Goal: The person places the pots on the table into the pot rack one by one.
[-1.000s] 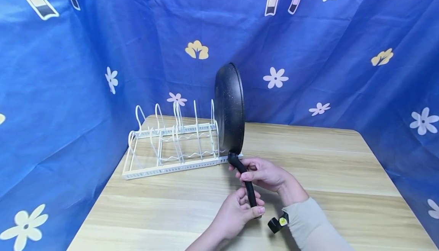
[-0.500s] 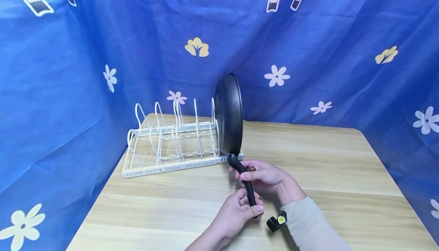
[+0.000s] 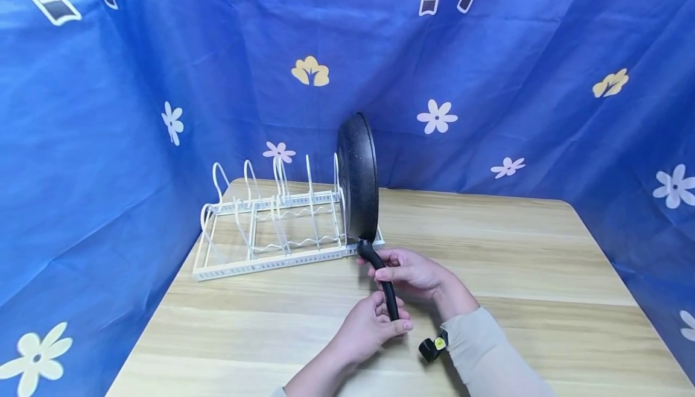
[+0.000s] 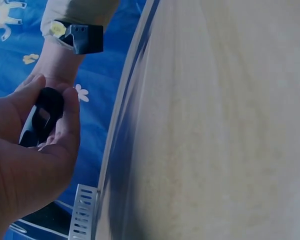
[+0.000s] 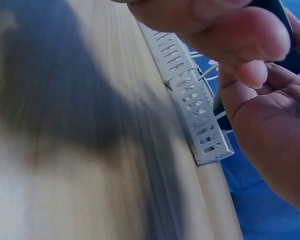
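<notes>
A black speckled frying pan (image 3: pixel 361 180) stands on edge at the right end of a white wire rack (image 3: pixel 271 259), beyond its last visible wire loop. The pan's base faces left and its handle (image 3: pixel 387 291) slopes down toward the person. My left hand (image 3: pixel 365 327) pinches the handle's lower end between thumb and fingers. Higher up, close to the pan body, my right hand (image 3: pixel 411 273) grips the same handle. In the left wrist view the handle's looped end (image 4: pixel 50 105) shows between thumb and fingers. The right wrist view shows the slotted rail (image 5: pixel 197 115) beside the hands.
A wooden table (image 3: pixel 516 276) carries the rack on its left half. Blue patterned cloth (image 3: pixel 488 83) hangs behind and along both sides. A black camera mount (image 3: pixel 432 347) is strapped to the right wrist.
The pan has come down onto the rack's right end and shifted slightly left, tilting a little. Both hands moved slightly left with it, keeping their hold on the handle.
</notes>
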Motion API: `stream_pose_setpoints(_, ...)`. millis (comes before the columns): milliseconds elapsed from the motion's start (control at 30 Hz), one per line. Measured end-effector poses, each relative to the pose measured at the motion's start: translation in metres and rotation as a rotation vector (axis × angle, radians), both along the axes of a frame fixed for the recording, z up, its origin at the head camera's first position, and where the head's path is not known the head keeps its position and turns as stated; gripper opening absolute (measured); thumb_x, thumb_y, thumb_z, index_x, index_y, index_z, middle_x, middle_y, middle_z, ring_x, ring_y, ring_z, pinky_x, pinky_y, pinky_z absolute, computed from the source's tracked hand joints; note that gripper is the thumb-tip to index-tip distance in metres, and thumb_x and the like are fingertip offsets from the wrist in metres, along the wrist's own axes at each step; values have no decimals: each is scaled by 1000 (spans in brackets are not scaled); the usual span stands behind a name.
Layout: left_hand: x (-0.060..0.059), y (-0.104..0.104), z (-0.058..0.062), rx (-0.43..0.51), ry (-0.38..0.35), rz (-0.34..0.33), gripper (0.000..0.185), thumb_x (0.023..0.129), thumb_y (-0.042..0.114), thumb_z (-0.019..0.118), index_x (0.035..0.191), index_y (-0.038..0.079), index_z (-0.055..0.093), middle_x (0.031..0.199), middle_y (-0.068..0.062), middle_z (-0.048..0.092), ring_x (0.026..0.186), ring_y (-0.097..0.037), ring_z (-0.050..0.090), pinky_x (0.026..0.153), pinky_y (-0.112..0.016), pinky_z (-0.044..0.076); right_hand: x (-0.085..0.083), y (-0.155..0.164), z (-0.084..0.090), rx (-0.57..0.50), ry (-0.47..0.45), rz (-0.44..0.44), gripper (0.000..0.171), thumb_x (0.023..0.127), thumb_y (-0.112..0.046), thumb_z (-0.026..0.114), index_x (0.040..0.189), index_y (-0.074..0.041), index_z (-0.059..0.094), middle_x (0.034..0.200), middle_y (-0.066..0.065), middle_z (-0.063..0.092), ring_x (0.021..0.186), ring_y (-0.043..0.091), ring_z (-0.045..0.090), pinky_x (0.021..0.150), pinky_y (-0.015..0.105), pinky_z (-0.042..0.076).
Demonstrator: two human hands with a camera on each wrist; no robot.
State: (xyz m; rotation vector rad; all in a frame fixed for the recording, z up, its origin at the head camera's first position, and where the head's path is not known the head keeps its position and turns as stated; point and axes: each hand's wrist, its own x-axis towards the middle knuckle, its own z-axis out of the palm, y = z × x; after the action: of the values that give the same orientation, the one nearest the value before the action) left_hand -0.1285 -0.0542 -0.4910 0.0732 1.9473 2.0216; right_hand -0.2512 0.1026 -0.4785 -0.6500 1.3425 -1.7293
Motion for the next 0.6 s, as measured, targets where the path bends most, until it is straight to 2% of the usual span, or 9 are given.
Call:
stream_pose_setpoints(67, -2, -1, -1, 6, -18, -7, 38, 95, 6, 81, 125, -8, 62, 101, -11, 79, 83, -10, 72, 75, -20, 62, 0, 0, -2, 13, -6, -16, 66, 102, -11, 70, 153, 18, 40, 102, -10, 72, 91, 8, 55, 79, 20, 47)
stream_pose_setpoints(167, -4, -3, -2, 15, -37, -21, 30, 104, 13, 72, 124, -8, 62, 103, -17, 78, 85, -12, 74, 81, -29, 66, 1, 0, -5, 18, -27, -38, 59, 103, -7, 67, 151, 17, 43, 105, -9, 72, 95, 8, 58, 83, 21, 51)
stream_pose_setpoints(267, -7, -5, -2, 27, -54, -36, 31, 110, 19, 62, 123, -9, 60, 106, -20, 78, 86, -11, 75, 86, -34, 68, 2, 0, -7, 25, -35, -69, 45, 103, -6, 66, 145, 6, 53, 107, -8, 73, 96, 8, 61, 87, 22, 54)
stream_pose_setpoints(400, -10, -6, -3, 48, -67, -31, 28, 111, 15, 60, 125, -8, 52, 103, -19, 77, 85, -14, 76, 85, -38, 69, 5, 0, -6, 48, -16, -114, 31, 104, -6, 64, 135, -6, 59, 109, -7, 73, 95, 9, 65, 90, 24, 56)
stream_pose_setpoints(467, -11, -6, -2, 48, -71, -20, 26, 110, 11, 61, 124, -6, 48, 101, -19, 77, 86, -17, 77, 84, -39, 69, 8, 0, -4, 66, -5, -147, 32, 106, -8, 62, 136, 0, 58, 109, -6, 74, 97, 10, 68, 93, 24, 58)
stream_pose_setpoints(533, -12, -6, -1, 29, -63, -15, 27, 108, 9, 63, 124, -4, 46, 100, -21, 78, 87, -21, 79, 82, -40, 70, 10, -1, -3, 89, 18, -182, 40, 107, -10, 61, 141, 11, 54, 110, -5, 74, 98, 10, 69, 94, 24, 58)
stream_pose_setpoints(600, -14, -8, 0, -45, -44, -7, 27, 106, 10, 67, 122, -3, 49, 98, -19, 79, 86, -21, 79, 79, -37, 69, 12, -2, -3, 125, 51, -225, 50, 109, -12, 60, 145, 19, 47, 112, -2, 75, 103, 9, 69, 98, 22, 57)
